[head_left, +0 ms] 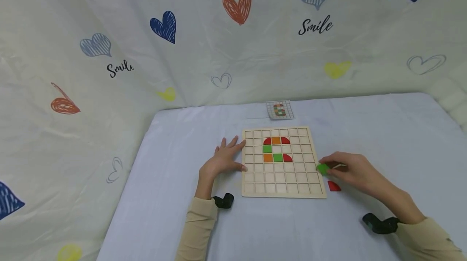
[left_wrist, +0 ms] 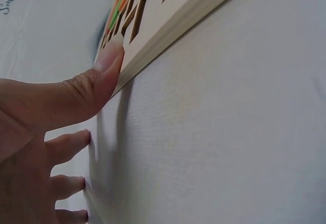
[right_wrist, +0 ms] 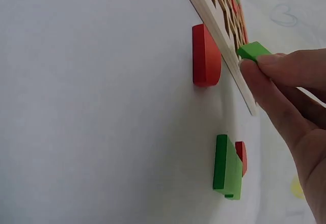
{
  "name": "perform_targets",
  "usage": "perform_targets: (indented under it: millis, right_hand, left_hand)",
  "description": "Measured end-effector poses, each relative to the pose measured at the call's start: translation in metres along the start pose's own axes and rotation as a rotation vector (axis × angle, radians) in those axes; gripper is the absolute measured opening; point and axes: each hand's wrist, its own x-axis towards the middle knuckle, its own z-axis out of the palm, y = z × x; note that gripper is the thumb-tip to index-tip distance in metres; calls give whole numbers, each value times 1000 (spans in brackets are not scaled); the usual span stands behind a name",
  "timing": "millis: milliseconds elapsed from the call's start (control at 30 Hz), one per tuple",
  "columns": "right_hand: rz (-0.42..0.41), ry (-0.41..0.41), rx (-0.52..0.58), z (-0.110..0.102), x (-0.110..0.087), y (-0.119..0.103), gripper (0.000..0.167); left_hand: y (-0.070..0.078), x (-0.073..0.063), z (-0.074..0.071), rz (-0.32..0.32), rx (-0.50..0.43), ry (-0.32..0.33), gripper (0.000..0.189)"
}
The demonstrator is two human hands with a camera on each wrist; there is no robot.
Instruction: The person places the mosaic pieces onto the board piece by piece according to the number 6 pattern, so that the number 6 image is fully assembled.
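A wooden grid board [head_left: 270, 177] lies on the table with red, orange and green pieces set in its upper cells. At its left edge my left hand [head_left: 223, 159] has its fingers spread, the thumb [left_wrist: 109, 56] touching the board's rim. My right hand [head_left: 352, 170] pinches a green square block [right_wrist: 253, 50] between thumb and finger, right at the board's right edge. Beside that edge lies a red quarter-round block [right_wrist: 206, 56]. Two green blocks [right_wrist: 228, 167] and another red block [right_wrist: 242, 155] lie on the cloth near the right hand, mostly hidden under it in the head view.
Behind the board lies a small pattern card [head_left: 279, 110] showing a coloured figure on a grid. A white cloth [head_left: 175, 151] covers the table. A printed curtain [head_left: 204, 50] with hearts hangs behind it and on the left.
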Motion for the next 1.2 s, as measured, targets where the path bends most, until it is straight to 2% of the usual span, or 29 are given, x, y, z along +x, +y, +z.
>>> perform_targets:
  millis: [400, 633, 733, 967, 1200]
  right_hand:
    - [44, -17, 65, 5, 6, -8, 36]
    - [53, -33, 49, 7, 12, -13, 31]
    - [38, -35, 45, 8, 14, -15, 29]
    - [-57, -32, 33, 14, 20, -16, 28]
    - [-81, -25, -8, 20, 27, -20, 27]
  left_hand:
    - [0, 0, -2, 12, -14, 2, 93]
    - [-1, 0, -1, 12, -12, 3, 93]
    - [1, 0, -2, 4, -11, 1, 93]
    - [2, 0, -3, -4, -4, 0, 93]
    - [0, 0, -1, -7, -12, -4, 93]
